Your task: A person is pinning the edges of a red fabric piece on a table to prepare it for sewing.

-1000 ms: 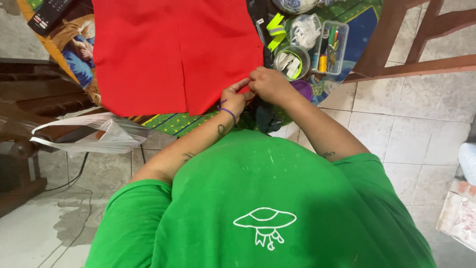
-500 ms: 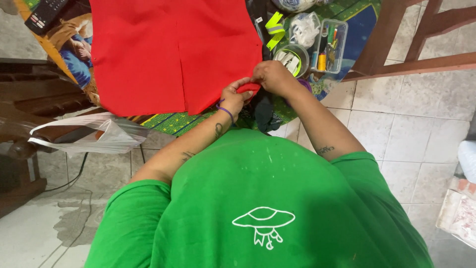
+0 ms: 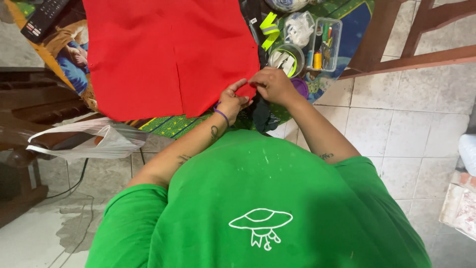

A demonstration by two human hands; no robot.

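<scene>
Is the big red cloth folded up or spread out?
Spread out: the red cloth lies flat on the table, both hands pinching its near corner.

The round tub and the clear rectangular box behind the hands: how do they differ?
The round tub has a green rim and holds pale, crumpled pieces; the clear rectangular box holds upright coloured pens or markers. The tub sits nearer the right hand, just above it; the box lies farther out, toward the table's edge. Both are open-topped and stand on the patterned cloth, right of the red fabric, which both hands pinch.
</scene>
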